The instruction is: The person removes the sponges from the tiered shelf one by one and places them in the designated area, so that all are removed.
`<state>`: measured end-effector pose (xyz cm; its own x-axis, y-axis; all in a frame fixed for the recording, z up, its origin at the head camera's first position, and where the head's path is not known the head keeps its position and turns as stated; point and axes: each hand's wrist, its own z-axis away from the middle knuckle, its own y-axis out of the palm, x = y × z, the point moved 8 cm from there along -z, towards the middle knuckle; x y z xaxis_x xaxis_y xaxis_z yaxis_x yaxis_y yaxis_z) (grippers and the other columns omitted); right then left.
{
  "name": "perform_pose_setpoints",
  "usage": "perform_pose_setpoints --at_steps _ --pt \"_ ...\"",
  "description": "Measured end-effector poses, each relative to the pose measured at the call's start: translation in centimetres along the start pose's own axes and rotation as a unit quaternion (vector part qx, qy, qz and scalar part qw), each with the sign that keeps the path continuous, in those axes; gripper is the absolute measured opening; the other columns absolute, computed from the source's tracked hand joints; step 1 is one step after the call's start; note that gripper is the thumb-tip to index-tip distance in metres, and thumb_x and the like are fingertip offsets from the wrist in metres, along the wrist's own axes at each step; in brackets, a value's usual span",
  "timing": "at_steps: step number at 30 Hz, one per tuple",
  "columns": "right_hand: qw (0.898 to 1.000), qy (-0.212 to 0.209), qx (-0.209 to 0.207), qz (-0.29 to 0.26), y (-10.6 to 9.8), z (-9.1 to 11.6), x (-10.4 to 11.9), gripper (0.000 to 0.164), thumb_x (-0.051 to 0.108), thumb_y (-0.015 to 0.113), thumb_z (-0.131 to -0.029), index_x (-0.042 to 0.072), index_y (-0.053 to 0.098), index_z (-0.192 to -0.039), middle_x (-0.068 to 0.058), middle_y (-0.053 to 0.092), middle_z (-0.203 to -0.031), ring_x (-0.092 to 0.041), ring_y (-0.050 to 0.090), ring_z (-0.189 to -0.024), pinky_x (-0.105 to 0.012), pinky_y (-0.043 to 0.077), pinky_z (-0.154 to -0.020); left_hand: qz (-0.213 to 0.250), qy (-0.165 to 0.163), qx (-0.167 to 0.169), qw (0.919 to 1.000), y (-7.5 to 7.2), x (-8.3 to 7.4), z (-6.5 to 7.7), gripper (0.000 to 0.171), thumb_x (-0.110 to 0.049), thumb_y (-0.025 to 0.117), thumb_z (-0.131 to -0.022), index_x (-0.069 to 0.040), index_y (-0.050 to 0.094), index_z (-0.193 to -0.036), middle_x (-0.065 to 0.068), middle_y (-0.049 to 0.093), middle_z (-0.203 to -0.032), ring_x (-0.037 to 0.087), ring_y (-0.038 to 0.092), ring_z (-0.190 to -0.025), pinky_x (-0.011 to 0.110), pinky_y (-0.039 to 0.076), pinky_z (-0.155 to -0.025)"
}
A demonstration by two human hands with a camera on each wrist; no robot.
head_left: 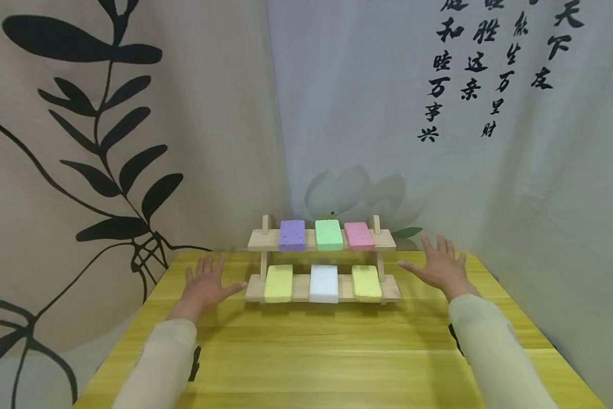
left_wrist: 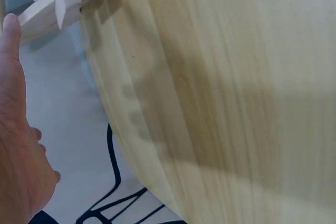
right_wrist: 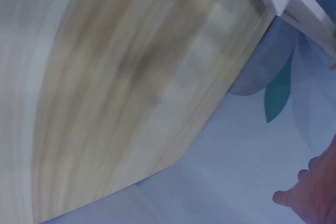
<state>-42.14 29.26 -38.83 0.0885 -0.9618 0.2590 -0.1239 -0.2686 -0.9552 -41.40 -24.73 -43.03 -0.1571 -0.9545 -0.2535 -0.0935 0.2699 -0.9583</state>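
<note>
Faces yellow wooden table (head_left: 316,341), backed by printed cloth (head_left: 224,142); sees six blocks (head_left: 324,284) on a two-tier rack (head_left: 300,287) near the far edge, with broad tabletop in front; holds left hand (head_left: 205,288) and right hand (head_left: 443,268) spread, gripping nothing, either side

Six pastel blocks (head_left: 324,284) rest on a two-tier rack (head_left: 300,288).

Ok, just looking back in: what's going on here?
A person holds their left hand and right hand out on either side of a wooden rack on the table, fingers spread, gripping nothing. The upper shelf carries purple, green and pink blocks; the lower one carries a white block between two yellow blocks. Whether the left thumb touches the rack, I can't tell.
</note>
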Motion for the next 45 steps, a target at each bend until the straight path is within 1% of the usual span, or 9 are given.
perform_pose_setpoints --at_steps 7,17,21,25,29,32,36,41,45 --pt "1.000 -0.003 -0.016 -0.017 -0.8 -0.7 1.9 0.111 0.078 0.047 -0.087 0.005 0.006 -0.159 -0.037 -0.003 -0.157 -0.057 -0.002 -0.142 -0.079 0.001 -0.103 0.044 0.005 0.009 0.9990 0.5 -0.7 -0.6 0.108 -0.068 0.057 -0.089 -0.001 0.009 -0.158 0.037 0.008 -0.156 0.054 0.003 -0.143 0.074 -0.001 -0.107" --pt "0.997 -0.004 -0.047 -0.055 -2.0 -1.9 4.7 0.109 0.079 0.045 -0.087 0.008 0.004 -0.160 -0.033 0.003 -0.159 -0.056 0.005 -0.143 -0.076 0.010 -0.105 0.116 0.003 0.028 0.9929 1.2 -1.8 -1.4 0.103 -0.058 0.062 -0.091 -0.001 0.009 -0.158 0.034 0.015 -0.157 0.054 0.009 -0.143 0.072 0.007 -0.109" --pt "0.996 0.004 -0.047 -0.078 -2.1 -2.2 5.4 0.111 0.081 0.044 -0.086 0.008 0.003 -0.160 -0.033 0.005 -0.159 -0.055 0.007 -0.143 -0.076 0.015 -0.104 0.169 -0.005 0.048 0.9844 1.8 -2.1 -1.5 0.102 -0.055 0.065 -0.091 -0.003 0.008 -0.159 0.031 0.013 -0.159 0.054 0.009 -0.143 0.071 0.009 -0.110" --pt "0.993 0.009 -0.051 -0.110 -2.4 -2.2 6.4 0.111 0.079 0.045 -0.087 0.008 0.001 -0.160 -0.031 0.007 -0.160 -0.053 0.007 -0.144 -0.074 0.015 -0.107 0.233 -0.014 0.064 0.9704 2.7 -2.3 -1.4 0.101 -0.051 0.067 -0.092 -0.005 0.008 -0.159 0.028 0.011 -0.160 0.053 0.007 -0.144 0.070 0.012 -0.110" --pt "0.989 0.011 -0.056 -0.139 -2.6 -2.3 7.5 0.112 0.078 0.048 -0.087 0.007 0.001 -0.160 -0.029 0.009 -0.161 -0.052 0.009 -0.144 -0.071 0.014 -0.109 0.273 -0.014 0.070 0.9594 3.2 -2.6 -1.4 0.097 -0.044 0.068 -0.093 -0.005 0.008 -0.159 0.028 0.012 -0.160 0.052 0.010 -0.144 0.069 0.016 -0.110" --pt "0.985 0.014 -0.061 -0.160 -2.5 -2.4 8.2 0.111 0.075 0.050 -0.088 0.007 0.002 -0.159 -0.027 0.010 -0.161 -0.052 0.011 -0.144 -0.070 0.016 -0.109 0.292 -0.018 0.072 0.9536 3.5 -2.6 -1.3 0.096 -0.041 0.069 -0.093 -0.006 0.009 -0.159 0.028 0.015 -0.160 0.053 0.016 -0.143 0.068 0.020 -0.109" --pt "0.980 0.023 -0.068 -0.184 -2.0 -2.5 8.6 0.109 0.072 0.053 -0.089 0.007 0.004 -0.160 -0.026 0.009 -0.162 -0.050 0.012 -0.145 -0.069 0.016 -0.110 0.321 -0.036 0.079 0.9431 4.2 -2.1 -1.1 0.096 -0.040 0.071 -0.092 -0.011 0.010 -0.160 0.025 0.018 -0.160 0.050 0.021 -0.142 0.067 0.024 -0.109" --pt "0.978 0.041 -0.064 -0.195 -1.2 -2.8 8.9 0.110 0.075 0.051 -0.087 0.006 0.005 -0.159 -0.027 0.009 -0.161 -0.051 0.013 -0.144 -0.069 0.017 -0.110 0.343 -0.041 0.081 0.9347 5.1 -1.5 -1.0 0.094 -0.040 0.071 -0.092 -0.010 0.013 -0.160 0.026 0.023 -0.158 0.049 0.026 -0.140 0.065 0.029 -0.108" --pt "0.975 0.053 -0.065 -0.203 -0.9 -2.7 9.3 0.109 0.074 0.052 -0.088 0.004 0.009 -0.159 -0.029 0.011 -0.160 -0.052 0.013 -0.144 -0.069 0.017 -0.111 0.354 -0.043 0.082 0.9305 5.6 -1.2 -1.0 0.091 -0.039 0.071 -0.092 -0.008 0.018 -0.158 0.029 0.028 -0.154 0.049 0.031 -0.138 0.065 0.031 -0.106"
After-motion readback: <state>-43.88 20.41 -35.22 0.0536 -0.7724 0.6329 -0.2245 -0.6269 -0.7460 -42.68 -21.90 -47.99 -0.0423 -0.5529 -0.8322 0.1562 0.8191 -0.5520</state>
